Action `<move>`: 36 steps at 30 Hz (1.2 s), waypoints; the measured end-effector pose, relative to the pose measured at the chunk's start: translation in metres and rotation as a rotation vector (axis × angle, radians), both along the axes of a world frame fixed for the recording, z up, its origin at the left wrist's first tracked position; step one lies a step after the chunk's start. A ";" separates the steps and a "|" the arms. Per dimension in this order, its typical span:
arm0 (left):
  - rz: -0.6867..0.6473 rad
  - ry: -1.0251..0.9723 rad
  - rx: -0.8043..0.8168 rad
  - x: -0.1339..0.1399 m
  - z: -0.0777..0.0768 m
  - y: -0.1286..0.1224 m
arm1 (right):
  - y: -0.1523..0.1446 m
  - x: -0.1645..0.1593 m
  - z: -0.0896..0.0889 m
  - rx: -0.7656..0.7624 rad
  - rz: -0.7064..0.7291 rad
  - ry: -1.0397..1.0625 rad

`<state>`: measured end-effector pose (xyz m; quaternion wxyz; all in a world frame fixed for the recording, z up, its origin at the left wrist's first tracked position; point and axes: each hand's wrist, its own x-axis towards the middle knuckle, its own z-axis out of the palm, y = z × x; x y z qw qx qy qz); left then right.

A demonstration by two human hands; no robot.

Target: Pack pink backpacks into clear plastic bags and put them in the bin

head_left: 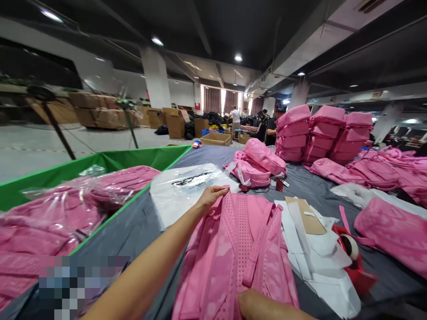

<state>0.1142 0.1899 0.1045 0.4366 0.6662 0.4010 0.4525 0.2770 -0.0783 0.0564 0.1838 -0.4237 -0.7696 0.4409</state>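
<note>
A pink camouflage backpack (242, 249) lies in front of me, its perforated back panel and shoulder straps facing up. My left hand (213, 198) is closed at its top edge, thumb and fingers pinching the fabric near the top loop. Low in the view my right hand (258, 304) is closed on the lower part of the backpack, by a shoulder strap; most of its fingers are hidden. Beyond my left hand lies a clear plastic bag (190, 182) with black print. White paper sheets (320, 258) and a brown card (305, 215) are right of the backpack.
A red tape dispenser (358, 262) sits right of the papers. Pink backpacks (323, 133) stand in tall stacks at the back right; others (256, 162) lie on the grey-covered table. At left, a green-edged bin (140, 153) holds plastic-wrapped pink bags. Cartons and people are farther off.
</note>
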 end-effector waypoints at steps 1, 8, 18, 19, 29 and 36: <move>0.022 0.058 0.013 0.005 -0.009 0.000 | -0.008 0.008 0.006 -0.004 -0.017 -0.001; 0.248 0.410 0.280 0.023 -0.028 -0.011 | 0.010 0.103 0.059 0.063 -0.566 -0.055; -0.332 0.548 0.634 0.117 -0.034 -0.037 | 0.166 0.147 0.043 0.240 -1.181 -0.391; -0.330 0.534 0.633 0.121 -0.037 -0.032 | 0.165 0.143 0.047 0.304 -1.197 -0.386; -0.338 0.409 0.532 0.124 -0.089 0.009 | 0.104 0.090 0.049 0.865 -0.923 0.021; -0.335 0.392 0.478 0.122 -0.081 0.008 | 0.079 0.077 0.070 0.911 -0.928 0.104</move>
